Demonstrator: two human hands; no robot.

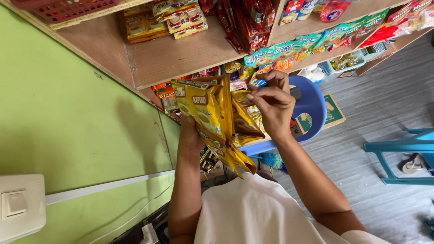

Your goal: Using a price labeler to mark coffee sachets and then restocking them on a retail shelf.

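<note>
A hanging bunch of yellow sachet strips, printed with a cup picture, is held up in front of a wooden shelf. My left hand grips the bunch from behind and below, mostly hidden by the packets. My right hand is at the right side of the bunch, its fingertips pinching the top edge of one yellow sachet. Both forearms reach up from my white shirt.
The shelves carry yellow, red and teal snack packets and a red basket. A blue plastic chair sits behind my right hand. A green wall with a white switch is at left, a teal stool frame at right.
</note>
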